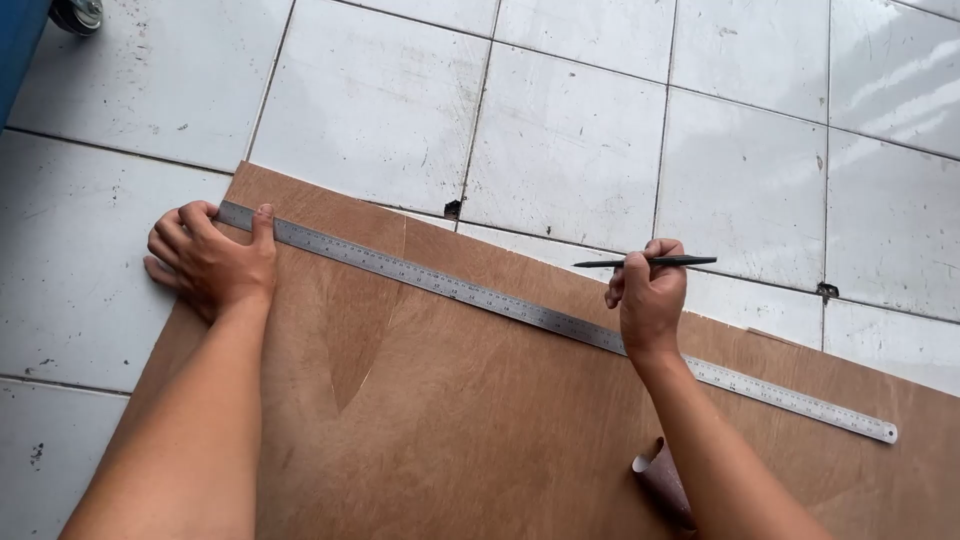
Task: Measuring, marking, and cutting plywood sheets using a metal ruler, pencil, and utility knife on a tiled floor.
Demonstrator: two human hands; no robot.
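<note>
A brown plywood sheet [470, 420] lies on a white tiled floor. A long steel ruler [480, 296] runs diagonally across it near its far edge. My left hand [208, 262] grips the ruler's left end at the sheet's corner, thumb pressed on the metal. My right hand [648, 298] rests over the ruler's middle, fingers closed around a thin black pencil [650, 262] that lies nearly level, its tip pointing left and held just above the sheet's far edge.
A curled piece of brownish sandpaper [662, 482] sits on the sheet beside my right forearm. White floor tiles [560, 140] with dark grout lines surround the sheet. A blue object [18, 50] and a caster wheel [78, 14] show at the top left.
</note>
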